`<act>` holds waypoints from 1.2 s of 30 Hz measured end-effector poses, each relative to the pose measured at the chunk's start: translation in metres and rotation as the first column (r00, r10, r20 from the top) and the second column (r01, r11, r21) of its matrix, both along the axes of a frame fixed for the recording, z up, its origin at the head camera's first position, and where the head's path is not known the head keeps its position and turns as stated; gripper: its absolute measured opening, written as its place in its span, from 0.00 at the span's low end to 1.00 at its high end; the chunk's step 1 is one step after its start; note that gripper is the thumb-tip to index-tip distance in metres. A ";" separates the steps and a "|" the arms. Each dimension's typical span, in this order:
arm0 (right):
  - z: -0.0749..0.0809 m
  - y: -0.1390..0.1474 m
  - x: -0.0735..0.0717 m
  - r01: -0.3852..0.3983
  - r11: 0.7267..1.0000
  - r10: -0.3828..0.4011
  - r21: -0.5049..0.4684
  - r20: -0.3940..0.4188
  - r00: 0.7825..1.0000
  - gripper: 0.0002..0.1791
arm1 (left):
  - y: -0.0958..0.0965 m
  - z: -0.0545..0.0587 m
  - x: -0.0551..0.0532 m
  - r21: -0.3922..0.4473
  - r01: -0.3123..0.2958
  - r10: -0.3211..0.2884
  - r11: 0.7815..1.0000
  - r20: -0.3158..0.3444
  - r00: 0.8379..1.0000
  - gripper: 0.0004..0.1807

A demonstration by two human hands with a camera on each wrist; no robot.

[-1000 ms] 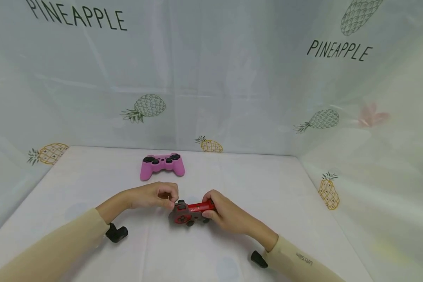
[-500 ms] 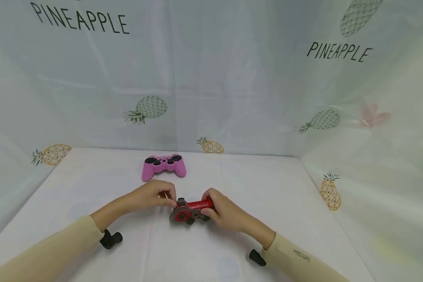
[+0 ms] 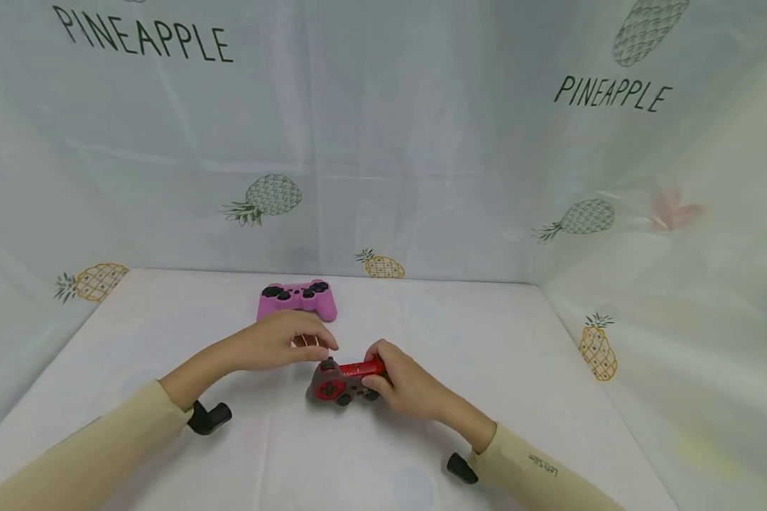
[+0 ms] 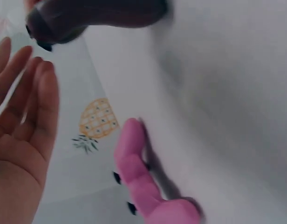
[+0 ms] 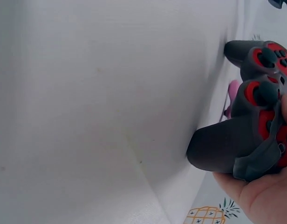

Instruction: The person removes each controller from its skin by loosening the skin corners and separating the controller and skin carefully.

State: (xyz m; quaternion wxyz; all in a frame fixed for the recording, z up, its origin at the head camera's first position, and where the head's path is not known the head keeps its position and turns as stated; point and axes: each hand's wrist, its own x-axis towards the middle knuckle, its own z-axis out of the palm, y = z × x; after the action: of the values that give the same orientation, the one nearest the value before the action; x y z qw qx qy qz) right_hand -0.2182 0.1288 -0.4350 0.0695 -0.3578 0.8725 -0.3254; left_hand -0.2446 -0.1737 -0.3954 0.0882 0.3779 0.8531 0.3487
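A red game controller [image 3: 351, 383] is tilted up at the middle of the table, held at its right end by my right hand [image 3: 409, 380]. A dark grey cover [image 5: 222, 144] wraps much of it; near the right hand a loose flap [image 5: 257, 161] of it hangs off, and red shell shows bare along the top. My left hand [image 3: 278, 341] hovers just above the controller's left end, fingers loosely extended. In the left wrist view, that hand [image 4: 24, 126] is apart from the controller's dark grip [image 4: 101, 13]. Most right-hand fingers are hidden behind the controller.
A pink game controller [image 3: 307, 292] lies behind the left hand, partly covered by it. The white-clothed table [image 3: 486, 333] meets a pineapple-print curtain [image 3: 422, 177] at its back edge. A black wrist-worn piece [image 3: 209, 419] projects under the left sleeve, another [image 3: 462, 468] by the right.
My left hand has left the controller's left end, rising and moving away with its fingers loosening. The right hand keeps its grip on the controller, almost unmoved.
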 end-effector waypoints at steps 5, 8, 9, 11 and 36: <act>0.001 -0.002 -0.002 0.004 1.000 -0.004 -0.001 0.012 1.000 0.13 | 0.013 0.010 0.000 -0.090 0.080 -0.087 0.993 -0.074 0.994 0.08; 0.002 -0.004 -0.004 -0.003 1.000 0.003 -0.004 0.016 1.000 0.12 | 0.015 0.011 0.000 -0.114 0.100 -0.111 0.988 -0.097 0.989 0.09; 0.003 -0.005 -0.005 -0.004 1.000 0.004 -0.005 0.018 1.000 0.12 | 0.015 0.011 0.000 -0.118 0.102 -0.114 0.988 -0.100 0.988 0.10; 0.005 -0.005 -0.006 0.001 1.000 -0.001 -0.008 0.024 1.000 0.12 | 0.015 0.011 0.000 -0.129 0.097 -0.111 0.987 -0.105 0.988 0.10; 0.006 -0.004 -0.009 0.016 0.999 -0.012 -0.036 0.108 0.994 0.12 | 0.031 0.017 0.003 -0.241 0.087 -0.139 0.967 -0.209 0.968 0.09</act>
State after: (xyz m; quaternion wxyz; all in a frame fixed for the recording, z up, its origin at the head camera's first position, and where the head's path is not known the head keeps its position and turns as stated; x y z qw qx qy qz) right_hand -0.2273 0.1244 -0.4294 0.1075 -0.3348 0.8639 -0.3605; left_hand -0.2413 -0.1431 -0.3782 0.0543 0.4504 0.8691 0.1970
